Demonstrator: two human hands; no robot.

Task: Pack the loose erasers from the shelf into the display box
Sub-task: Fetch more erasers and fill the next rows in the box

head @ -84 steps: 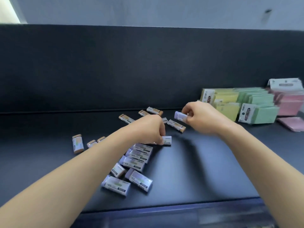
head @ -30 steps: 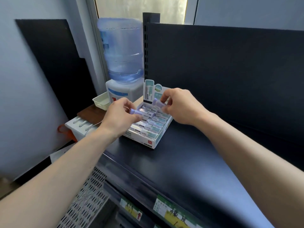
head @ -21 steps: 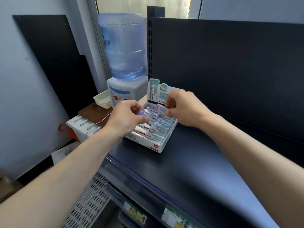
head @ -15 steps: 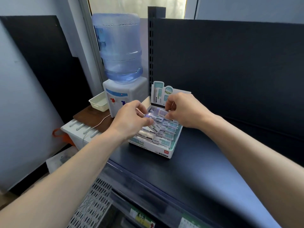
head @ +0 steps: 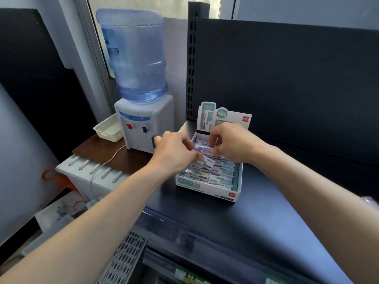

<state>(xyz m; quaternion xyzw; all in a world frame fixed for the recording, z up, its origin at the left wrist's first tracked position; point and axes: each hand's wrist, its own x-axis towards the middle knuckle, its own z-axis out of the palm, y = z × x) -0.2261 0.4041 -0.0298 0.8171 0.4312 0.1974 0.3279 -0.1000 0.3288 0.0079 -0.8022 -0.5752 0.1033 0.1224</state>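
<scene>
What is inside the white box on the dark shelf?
The display box holds rows of wrapped erasers. The left hand and right hand cover the back rows, each pinching an eraser, so how full it is there stays hidden.

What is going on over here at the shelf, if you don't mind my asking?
A person is packing wrapped erasers into a display box at the left end of a dark shelf. The left hand pinches an eraser over the box's filled rows, while the right hand holds a second eraser just behind it. A water dispenser stands beside the shelf.
</scene>
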